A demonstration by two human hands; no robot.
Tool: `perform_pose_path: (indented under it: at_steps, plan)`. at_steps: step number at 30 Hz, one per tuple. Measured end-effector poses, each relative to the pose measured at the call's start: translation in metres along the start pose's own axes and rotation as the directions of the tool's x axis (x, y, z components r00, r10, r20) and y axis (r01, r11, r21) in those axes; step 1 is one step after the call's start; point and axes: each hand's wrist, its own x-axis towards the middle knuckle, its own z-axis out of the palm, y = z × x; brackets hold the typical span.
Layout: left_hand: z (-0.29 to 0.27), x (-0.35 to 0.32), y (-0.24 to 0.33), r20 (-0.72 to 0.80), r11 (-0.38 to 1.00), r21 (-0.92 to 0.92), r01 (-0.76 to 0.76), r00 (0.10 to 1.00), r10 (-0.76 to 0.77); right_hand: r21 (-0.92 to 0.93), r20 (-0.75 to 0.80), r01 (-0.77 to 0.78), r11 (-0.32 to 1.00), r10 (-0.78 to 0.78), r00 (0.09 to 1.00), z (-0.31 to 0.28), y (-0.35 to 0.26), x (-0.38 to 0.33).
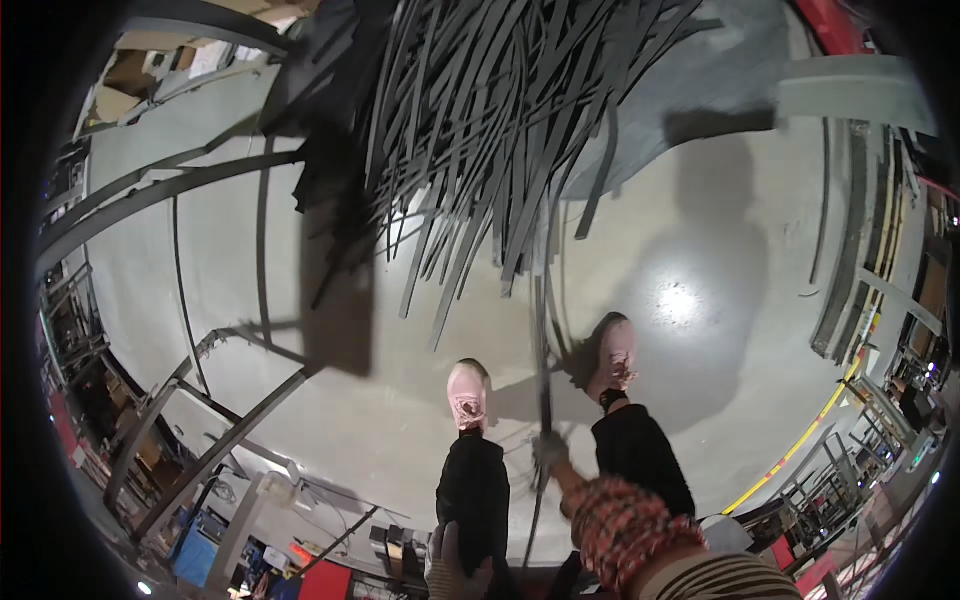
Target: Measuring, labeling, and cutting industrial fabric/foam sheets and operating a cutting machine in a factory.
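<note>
My right hand (551, 451), in a grey glove, is closed round a long, thin dark strip (543, 365). The strip runs up toward a big bundle of dark grey strips (500, 120) and trails down below my hand. A patterned red and black sleeve covers my right forearm. Low in the picture, in front of my left leg, is my gloved left hand (455, 570). Its fingers look apart, with nothing visible in them; the picture's lower edge cuts off part of it. The bundle's loose ends fan out above the floor, ahead of my feet.
My pink shoes (468, 395) stand apart on the pale floor (400, 450). Metal frames (225, 425) stand at left. Long bars (850, 240) lie at right, beside a yellow floor line (800, 455). A grey sheet (690, 70) lies behind the bundle.
</note>
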Motion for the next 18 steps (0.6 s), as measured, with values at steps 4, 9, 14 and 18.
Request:
perform_pose_path:
  at_steps: [4,9,14,18]
  plan:
    - [0.021,-0.015,-0.025,0.041,0.984,-0.169,0.062,0.998,-0.056,-0.072,0.280,0.154,0.985,-0.128,0.951,0.009,0.039,-0.163]
    - [0.102,0.010,-0.088,-0.105,0.989,-0.004,-0.148,0.984,0.146,-0.399,0.272,0.637,0.660,-0.578,0.769,-0.053,0.020,-0.263]
    - [0.131,0.019,-0.113,-0.306,0.957,0.157,-0.244,0.909,0.282,0.262,0.232,0.566,0.782,-0.620,0.749,-0.116,-0.075,-0.379]
    - [0.076,-0.025,0.001,-0.299,0.962,-0.088,-0.260,0.928,0.223,0.196,-0.054,0.927,0.320,-0.941,0.335,-0.207,-0.180,-0.410]
